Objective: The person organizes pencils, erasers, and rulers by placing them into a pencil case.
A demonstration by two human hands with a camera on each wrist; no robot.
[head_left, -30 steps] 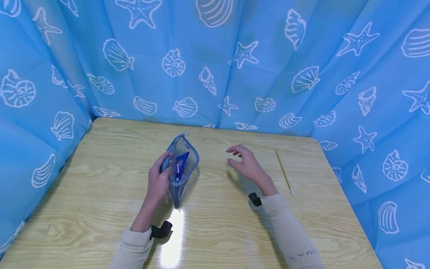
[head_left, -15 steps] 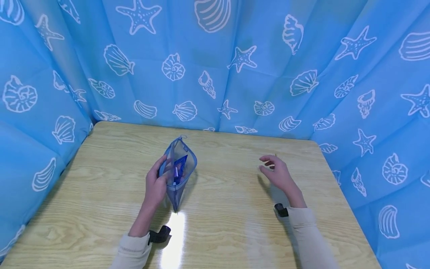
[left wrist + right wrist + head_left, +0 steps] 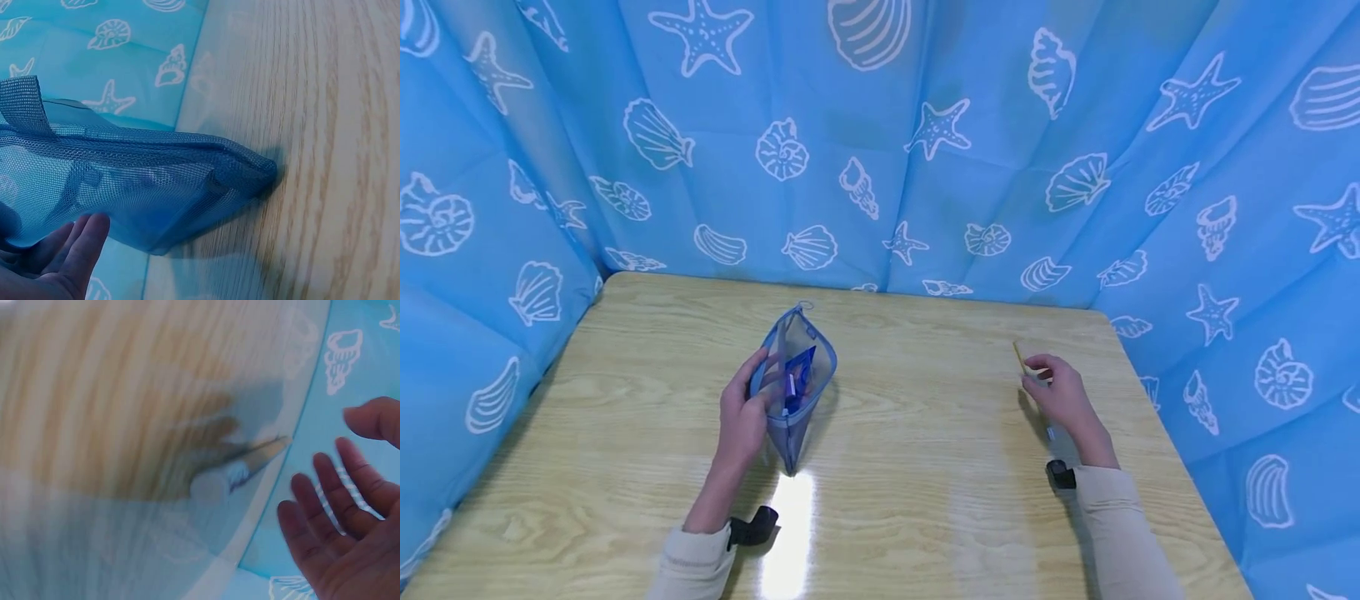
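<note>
My left hand [image 3: 743, 417] holds a blue mesh zip pouch [image 3: 822, 367] by its left side, thumb inside the mouth or against the near rim; I cannot tell which. The pouch gapes at the top. Inside lies a dark blue pointed item [image 3: 801, 371], its kind unclear. In the left wrist view the mesh wall [image 3: 137, 175] and a fabric tab show. On the right, my right hand [image 3: 1066, 402] hovers over a yellow pencil [image 3: 1018, 353], partly covering it. The right wrist view has the pencil [image 3: 250, 465] on the table, apart from the spread fingers [image 3: 306, 550].
A wooden table [image 3: 910, 467] lies under both hands. Blue curtains [image 3: 865, 125] with white shells and starfish hang behind it and along both sides. Light glares off the tabletop near my left wrist.
My right hand has travelled to the right, from beside the pouch to over the pencil. The left hand keeps its hold on the pouch, which has barely shifted.
</note>
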